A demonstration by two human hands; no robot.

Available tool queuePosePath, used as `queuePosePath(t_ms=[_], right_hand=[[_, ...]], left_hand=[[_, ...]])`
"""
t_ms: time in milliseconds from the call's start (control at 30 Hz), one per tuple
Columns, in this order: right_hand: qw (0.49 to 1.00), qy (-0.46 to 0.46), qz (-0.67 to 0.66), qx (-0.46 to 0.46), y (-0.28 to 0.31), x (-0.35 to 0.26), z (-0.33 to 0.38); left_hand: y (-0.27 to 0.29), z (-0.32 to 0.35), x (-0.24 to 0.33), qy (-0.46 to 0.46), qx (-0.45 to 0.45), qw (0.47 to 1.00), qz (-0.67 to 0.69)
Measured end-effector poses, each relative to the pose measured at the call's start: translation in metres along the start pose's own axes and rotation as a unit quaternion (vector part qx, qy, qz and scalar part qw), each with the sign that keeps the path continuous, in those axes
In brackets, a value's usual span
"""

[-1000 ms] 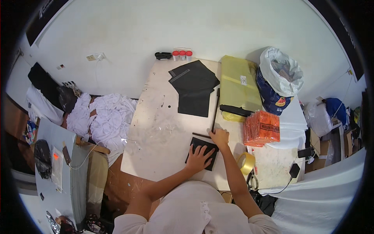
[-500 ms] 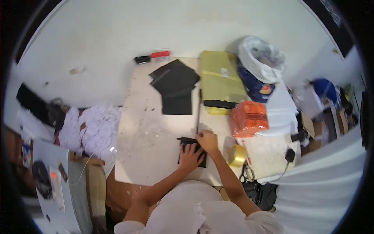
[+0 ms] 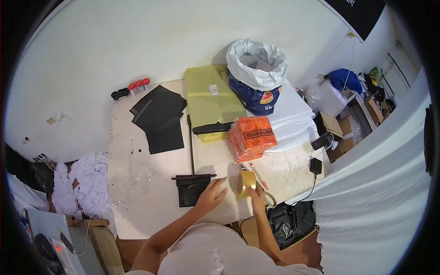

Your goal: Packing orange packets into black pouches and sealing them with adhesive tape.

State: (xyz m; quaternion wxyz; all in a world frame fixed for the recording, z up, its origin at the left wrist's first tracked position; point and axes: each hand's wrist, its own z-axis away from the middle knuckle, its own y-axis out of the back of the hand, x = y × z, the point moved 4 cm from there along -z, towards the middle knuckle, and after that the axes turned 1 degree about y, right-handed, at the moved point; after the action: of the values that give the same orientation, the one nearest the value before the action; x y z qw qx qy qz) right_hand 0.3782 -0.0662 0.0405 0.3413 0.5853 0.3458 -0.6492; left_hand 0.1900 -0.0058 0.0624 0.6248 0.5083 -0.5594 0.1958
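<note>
A roll of yellowish packing tape (image 3: pixel 246 182) is tilted up off the white table, and my right hand (image 3: pixel 257 200) grips its lower right edge. My left hand (image 3: pixel 211 197) has its fingers spread with nothing in them, at the right side of a flat, folded black plastic piece (image 3: pixel 187 196). Across the top of that piece lies a dark T-shaped rod (image 3: pixel 191 151), its long stem running up the table. Scissors (image 3: pixel 271 200) lie behind my right hand, partly hidden. Beside the tape is a red-and-white pen (image 3: pixel 260 178).
Black plastic sheets (image 3: pixel 160 121) lie at the far left of the table (image 3: pixel 137 201). A yellow stack (image 3: pixel 213 98), a blue bag with a white liner (image 3: pixel 256 98) and orange packs (image 3: pixel 254 135) stand farther back. A black adapter (image 3: pixel 316 165) with a cord sits at the right edge.
My right hand has left the rod and taken hold of the tape roll, lifting it on edge. My left hand has slid right, off the black piece. The view has turned rightward.
</note>
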Motion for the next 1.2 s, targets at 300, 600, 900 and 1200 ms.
queuePosePath(t_ms=[300, 600, 900, 1200], right_hand=[[0.954, -0.104, -0.082, -0.269, -0.029, 0.016, 0.06], [0.929, -0.119, -0.045, -0.347, -0.025, 0.024, 0.071], [0.928, -0.109, -0.023, -0.357, -0.024, 0.016, 0.071], [0.927, -0.086, 0.029, -0.364, -0.022, 0.02, 0.072]], left_hand=[[-0.026, -0.003, -0.022, -0.005, -0.063, 0.994, 0.085], [-0.003, 0.007, -0.001, 0.095, -0.064, 0.976, 0.184], [0.001, -0.001, 0.0, -0.054, -0.062, 0.992, 0.092], [0.001, -0.007, 0.005, -0.081, -0.118, 0.989, 0.027]])
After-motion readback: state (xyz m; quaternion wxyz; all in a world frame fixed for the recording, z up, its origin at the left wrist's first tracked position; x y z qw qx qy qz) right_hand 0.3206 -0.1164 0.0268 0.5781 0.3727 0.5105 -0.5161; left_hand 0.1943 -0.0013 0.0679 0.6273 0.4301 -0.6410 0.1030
